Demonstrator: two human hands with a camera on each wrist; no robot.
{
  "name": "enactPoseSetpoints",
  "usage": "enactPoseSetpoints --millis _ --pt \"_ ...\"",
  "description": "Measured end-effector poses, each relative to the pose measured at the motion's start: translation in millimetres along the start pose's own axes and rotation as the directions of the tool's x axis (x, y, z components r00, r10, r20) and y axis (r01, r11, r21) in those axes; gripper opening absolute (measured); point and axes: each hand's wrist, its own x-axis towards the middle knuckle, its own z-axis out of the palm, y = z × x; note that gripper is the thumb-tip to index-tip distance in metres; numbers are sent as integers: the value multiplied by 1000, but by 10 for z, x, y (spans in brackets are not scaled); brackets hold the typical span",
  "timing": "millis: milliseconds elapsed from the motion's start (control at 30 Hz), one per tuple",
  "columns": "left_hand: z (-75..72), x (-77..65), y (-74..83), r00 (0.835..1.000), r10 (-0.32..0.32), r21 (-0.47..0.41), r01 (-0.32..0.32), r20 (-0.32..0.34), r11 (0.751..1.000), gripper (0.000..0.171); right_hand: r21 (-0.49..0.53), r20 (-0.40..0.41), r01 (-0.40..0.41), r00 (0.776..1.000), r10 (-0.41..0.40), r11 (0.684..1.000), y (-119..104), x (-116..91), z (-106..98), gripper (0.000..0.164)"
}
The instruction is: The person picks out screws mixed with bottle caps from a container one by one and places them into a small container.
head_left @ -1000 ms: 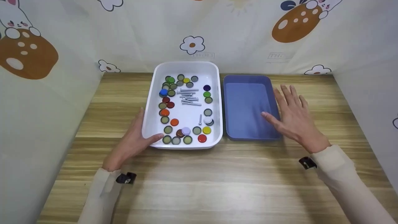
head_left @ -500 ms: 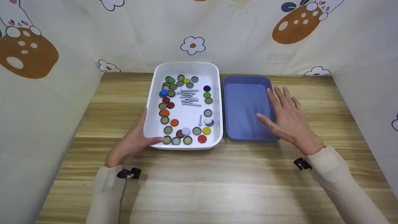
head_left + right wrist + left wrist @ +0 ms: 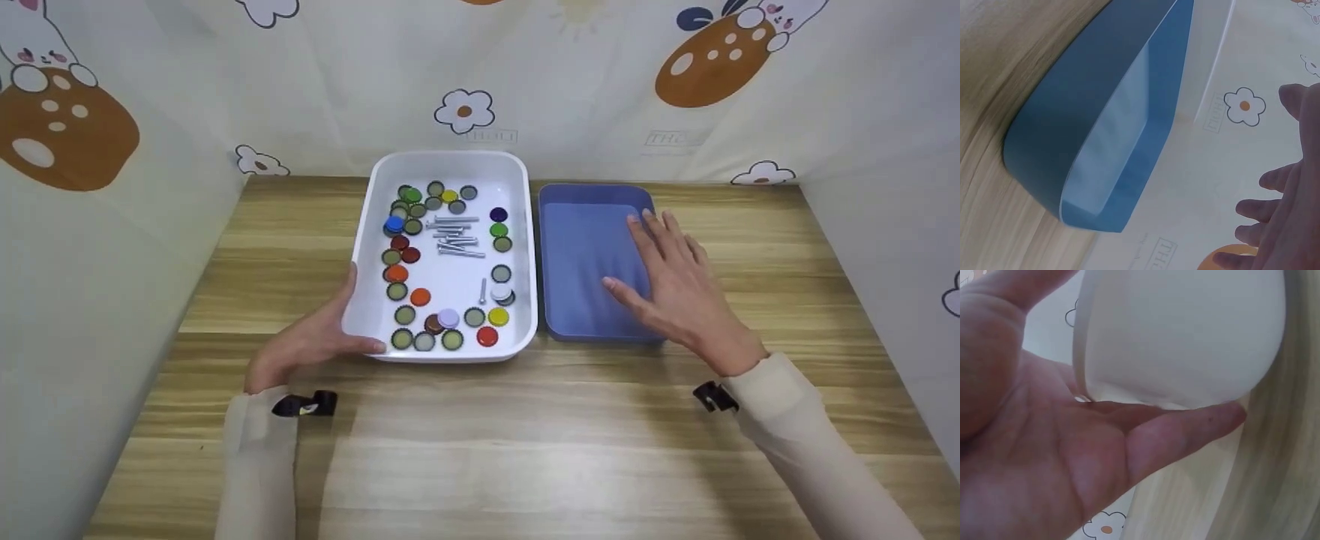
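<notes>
The left hand [image 3: 319, 337] holds the near left corner of a white tray [image 3: 450, 358], thumb on the rim at the near side and fingers stretched along the outside of the left wall; the left wrist view shows the tray's outer wall between thumb and fingers. This grip probably steadies the tray. The right hand [image 3: 679, 289] is spread, palm down, above the right part of a blue tray [image 3: 577, 292]; the fingers do not seem to touch it, and the right wrist view shows them well apart from its wall.

The two trays stand just beside each other, long sides running near to far, an arrangement that seems to keep both within easy reach. Inside the white tray, bottle caps [image 3: 397, 274] of many colours lie mostly around the edges, some overlapping and many underside up. Silvery screws [image 3: 461, 253] lie clustered in the far middle, likely grouped so they stay distinct from the caps; one lone screw [image 3: 483, 291] lies nearer and to the right. Beyond are the wood-grain table [image 3: 480, 450] and a pale printed backdrop [image 3: 570, 112].

Compared with one second earlier, the right hand has shifted left, from the blue tray's right edge to over its inside. The left thumb has drawn back from beside a cap to the rim. Caps and screws look unmoved.
</notes>
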Motion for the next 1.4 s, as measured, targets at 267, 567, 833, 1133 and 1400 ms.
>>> enactPoseSetpoints --millis 267,567,833,1133,1400 --pt "-50 -7 30 998 -40 40 39 41 998 137 -4 -17 28 999 -28 1000 -74 -6 18 87" --pt "-68 -24 50 998 -28 61 25 56 998 135 7 -53 74 996 -73 997 -207 -16 52 86" --pt "-50 -27 42 997 -51 53 48 60 997 133 15 -28 95 995 -95 995 -344 -14 48 86" --pt "-32 -5 49 996 -57 54 53 69 997 132 19 2 122 993 -122 992 -459 15 19 86" --pt "-42 -27 45 996 -71 77 66 58 995 133 22 16 155 988 -156 988 -517 53 23 84"
